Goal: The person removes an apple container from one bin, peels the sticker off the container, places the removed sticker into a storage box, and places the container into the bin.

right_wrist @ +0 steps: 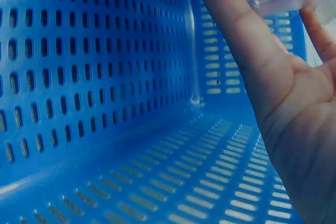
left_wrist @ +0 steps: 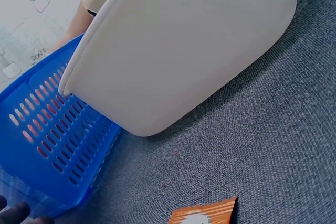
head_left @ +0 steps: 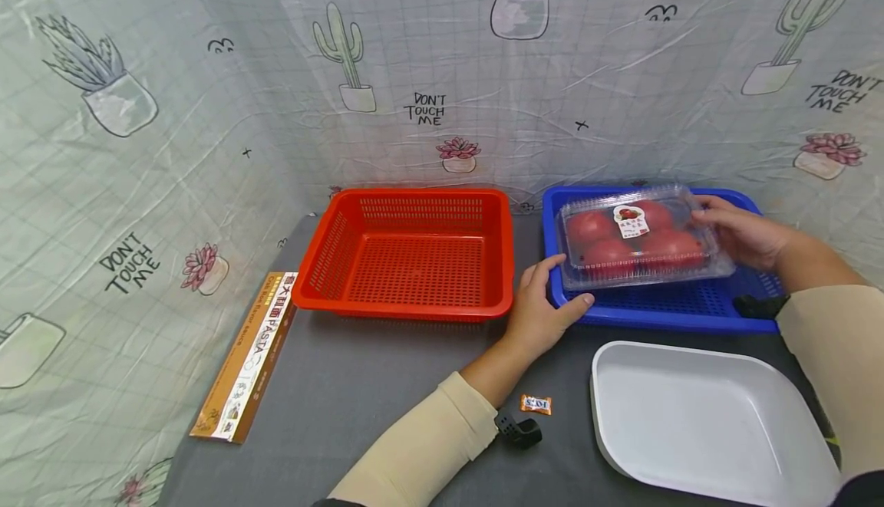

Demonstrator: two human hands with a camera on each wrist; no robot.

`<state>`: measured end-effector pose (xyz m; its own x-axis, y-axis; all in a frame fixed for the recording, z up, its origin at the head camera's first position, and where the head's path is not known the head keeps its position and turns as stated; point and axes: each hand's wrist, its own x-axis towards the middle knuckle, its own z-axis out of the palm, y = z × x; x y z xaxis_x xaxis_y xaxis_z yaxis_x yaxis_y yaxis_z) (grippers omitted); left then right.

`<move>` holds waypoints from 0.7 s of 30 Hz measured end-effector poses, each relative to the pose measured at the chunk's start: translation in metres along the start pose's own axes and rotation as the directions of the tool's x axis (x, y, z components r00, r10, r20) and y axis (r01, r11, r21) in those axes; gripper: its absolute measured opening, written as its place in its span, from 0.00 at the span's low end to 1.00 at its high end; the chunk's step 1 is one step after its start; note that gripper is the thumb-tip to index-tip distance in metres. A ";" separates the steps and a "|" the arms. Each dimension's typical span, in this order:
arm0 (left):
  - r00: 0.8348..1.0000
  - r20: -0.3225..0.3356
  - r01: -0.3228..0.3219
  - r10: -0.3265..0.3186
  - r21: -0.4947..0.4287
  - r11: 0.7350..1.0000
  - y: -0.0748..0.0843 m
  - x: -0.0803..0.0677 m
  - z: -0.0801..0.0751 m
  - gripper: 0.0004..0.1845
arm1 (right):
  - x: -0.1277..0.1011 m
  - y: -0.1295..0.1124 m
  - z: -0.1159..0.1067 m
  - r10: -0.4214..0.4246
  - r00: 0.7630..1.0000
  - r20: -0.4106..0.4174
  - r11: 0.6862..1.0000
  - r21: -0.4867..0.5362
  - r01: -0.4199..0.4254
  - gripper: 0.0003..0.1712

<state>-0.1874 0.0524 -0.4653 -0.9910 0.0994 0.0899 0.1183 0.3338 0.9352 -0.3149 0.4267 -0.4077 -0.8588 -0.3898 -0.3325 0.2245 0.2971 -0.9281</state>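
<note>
Out on the far left, the curtain (head_left: 173, 120) hangs with its potted plants and "DON'T TOUCH ME" lettering, and below it a long pasta box (head_left: 245, 357) lies at a slant on the grey table (head_left: 387, 392). Just beside its upper end sits the red basket (head_left: 414, 269), nothing but its slotted floor on show. Next along, here's the left hand (head_left: 539, 315), reaching across to the near-left corner of the blue basket (head_left: 670, 320), fingers and thumb spread at the rim rather than clenched; whether the fingertip also meets the clear plastic box (head_left: 608, 268), nobody can tell from here. Below that wrist, a small orange candy (head_left: 536, 405) lies on the table.

And now the main action: the clear plastic box, 4 red fruits (head_left: 611, 254) showing inside and a white label (head_left: 631, 222) on the lid, is over the blue basket, tilted. The right hand (head_left: 749, 235) grasps its right end, thumb on top, and the right wrist view shows that end up off the basket's floor. In front stands the white tub (head_left: 711, 415), near the blue basket, with the right sleeve (head_left: 825, 369) passing along its right side.
</note>
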 end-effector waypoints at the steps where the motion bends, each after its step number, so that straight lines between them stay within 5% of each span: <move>1: 1.000 -0.001 -0.001 0.001 0.003 1.000 0.001 0.000 0.000 0.40 | -0.001 -0.002 0.000 -0.006 1.000 -0.006 1.000 0.000 0.006 0.16; 13: 1.000 -0.017 -0.023 0.024 0.028 0.999 0.005 0.003 -0.004 0.38 | -0.008 -0.022 -0.001 -0.079 0.996 -0.032 0.995 0.053 0.081 0.13; 21: 0.999 -0.016 -0.040 0.040 0.018 0.999 0.007 0.001 -0.004 0.39 | -0.027 -0.029 -0.001 -0.175 0.983 -0.048 0.943 0.281 0.181 0.17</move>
<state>-0.1883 0.0512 -0.4576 -0.9863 0.0973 0.1329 0.1588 0.3466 0.9245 -0.2985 0.4297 -0.3714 -0.9059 -0.3934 -0.1570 0.1855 -0.0354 -0.9820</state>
